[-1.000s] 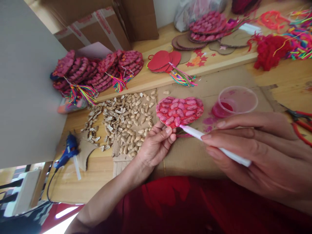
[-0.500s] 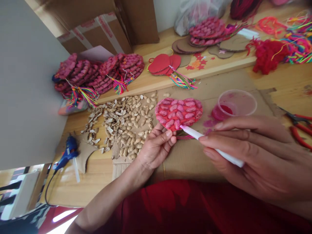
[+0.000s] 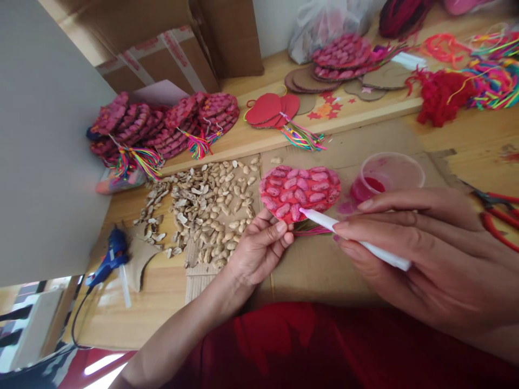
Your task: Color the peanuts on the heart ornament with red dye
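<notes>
My left hand [image 3: 261, 246] pinches the lower tip of a red heart-shaped piece [image 3: 300, 192] covered with pink-painted peanut shells. Between the thumb and fingers of my right hand [image 3: 421, 259] is a white pen-like brush [image 3: 357, 237]. Its pink tip touches, or nearly touches, a shell low on the heart. A clear plastic cup [image 3: 409, 173] with pink-red paint stands just beyond my right hand, which partly hides it. Pink and green cords show under the heart.
Loose peanut shells [image 3: 219, 210] lie left of the heart on cardboard. A blue glue gun [image 3: 113, 251] rests at the left, red-handled pliers [image 3: 498, 210] at the right. Behind are stacked pink shell pieces [image 3: 178, 124], red discs with tassels [image 3: 271, 111] and red yarn [image 3: 446, 97].
The heart has shifted slightly right and tilted a little in my left hand. The brush tip stays at about the same low shell. The camera view has moved slightly.
</notes>
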The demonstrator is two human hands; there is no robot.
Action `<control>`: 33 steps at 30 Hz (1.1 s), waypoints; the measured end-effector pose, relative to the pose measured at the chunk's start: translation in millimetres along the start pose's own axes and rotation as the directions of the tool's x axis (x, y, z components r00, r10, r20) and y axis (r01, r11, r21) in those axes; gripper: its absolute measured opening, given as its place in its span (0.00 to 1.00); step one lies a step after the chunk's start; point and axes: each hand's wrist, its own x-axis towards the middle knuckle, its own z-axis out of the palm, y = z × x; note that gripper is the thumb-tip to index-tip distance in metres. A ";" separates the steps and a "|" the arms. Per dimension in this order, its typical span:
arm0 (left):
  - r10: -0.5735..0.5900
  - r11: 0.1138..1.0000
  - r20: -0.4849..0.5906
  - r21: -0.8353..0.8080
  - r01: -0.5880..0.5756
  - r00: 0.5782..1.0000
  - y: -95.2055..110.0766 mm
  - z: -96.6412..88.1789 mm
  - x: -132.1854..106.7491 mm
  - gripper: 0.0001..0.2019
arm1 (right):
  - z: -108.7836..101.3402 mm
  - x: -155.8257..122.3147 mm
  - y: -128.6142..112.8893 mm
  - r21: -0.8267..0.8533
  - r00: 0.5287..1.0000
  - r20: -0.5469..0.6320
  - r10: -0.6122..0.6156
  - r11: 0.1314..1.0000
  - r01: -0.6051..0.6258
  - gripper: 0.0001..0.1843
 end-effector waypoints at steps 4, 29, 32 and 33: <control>0.002 1.000 0.002 0.014 -0.002 1.000 -0.9 -0.8 0.5 0.16 | -0.2 1.3 0.3 0.032 0.992 -0.042 0.120 0.992 -0.118 0.10; 0.050 0.991 0.050 0.120 -0.055 0.998 -3.2 -1.3 1.4 0.16 | -3.7 7.2 -6.7 0.302 0.761 -0.006 0.648 0.727 -0.617 0.08; 0.026 0.994 0.050 0.109 -0.031 0.998 -1.4 -1.3 1.3 0.16 | -6.2 8.1 -5.7 0.311 0.746 0.005 0.666 0.708 -0.634 0.10; 0.018 0.994 0.052 0.111 -0.024 0.998 -0.9 -1.5 1.1 0.16 | -5.6 7.7 -5.1 0.300 0.752 -0.009 0.659 0.720 -0.626 0.10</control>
